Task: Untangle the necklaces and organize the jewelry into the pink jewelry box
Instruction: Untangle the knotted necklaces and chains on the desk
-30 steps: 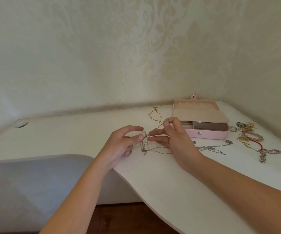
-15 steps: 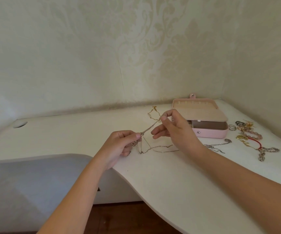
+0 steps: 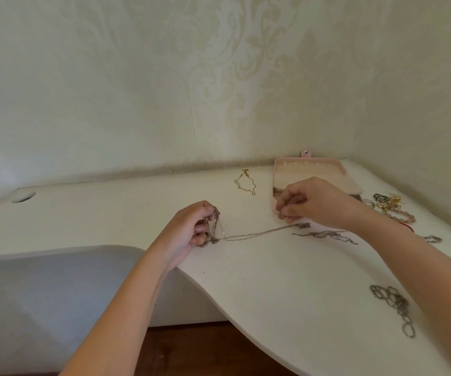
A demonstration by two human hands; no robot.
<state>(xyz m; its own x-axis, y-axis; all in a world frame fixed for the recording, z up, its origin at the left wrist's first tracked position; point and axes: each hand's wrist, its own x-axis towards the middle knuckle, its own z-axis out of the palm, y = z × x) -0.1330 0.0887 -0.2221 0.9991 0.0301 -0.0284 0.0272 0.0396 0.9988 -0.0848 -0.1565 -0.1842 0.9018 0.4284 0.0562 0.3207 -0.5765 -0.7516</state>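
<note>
Left of the pink jewelry box point(image 3: 314, 172), left hand point(image 3: 186, 232) is gripping tangled necklaces point(image 3: 215, 223), one silver chain point(image 3: 259, 232) stretching toward right hand point(image 3: 316, 202), grip unclear.

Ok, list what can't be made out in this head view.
Head view only:
- Pink jewelry box: its lower tray, hidden behind the right hand.
- Silver chain: whether the right hand pinches its end, too blurred.
- Tangle in the left hand: how many necklaces, too small.
- Jewelry pile: partly covered by the right forearm.
</note>
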